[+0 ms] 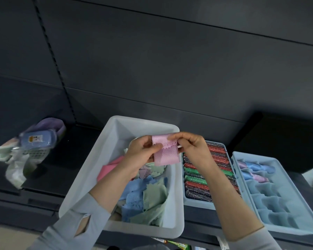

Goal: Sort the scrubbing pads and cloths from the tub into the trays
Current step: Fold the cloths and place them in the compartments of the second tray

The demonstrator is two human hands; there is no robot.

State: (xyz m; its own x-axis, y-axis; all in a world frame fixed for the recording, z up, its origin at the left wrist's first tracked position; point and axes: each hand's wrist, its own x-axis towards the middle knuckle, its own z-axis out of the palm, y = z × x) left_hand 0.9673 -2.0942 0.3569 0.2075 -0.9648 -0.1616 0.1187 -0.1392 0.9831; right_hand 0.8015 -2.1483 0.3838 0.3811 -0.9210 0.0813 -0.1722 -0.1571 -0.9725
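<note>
A pink cloth (167, 153) is held up over the pale tub (105, 150), partly folded. My left hand (143, 150) pinches its left edge and my right hand (192, 147) pinches its upper right edge. The tub holds several loose cloths (146, 197) in blue, green and pink. Right of the tub, a tray (199, 205) is packed with red, green and dark glittery scrubbing pads (202, 175). Further right, a divided blue tray (278, 204) holds a few rolled blue and pink cloths (255, 168) at its far end.
All the containers sit on a dark shelf against a dark back panel. At the left lie a blue packaged box (38, 139) and plastic-wrapped goods (18, 159). A dark box (287, 139) stands behind the divided tray.
</note>
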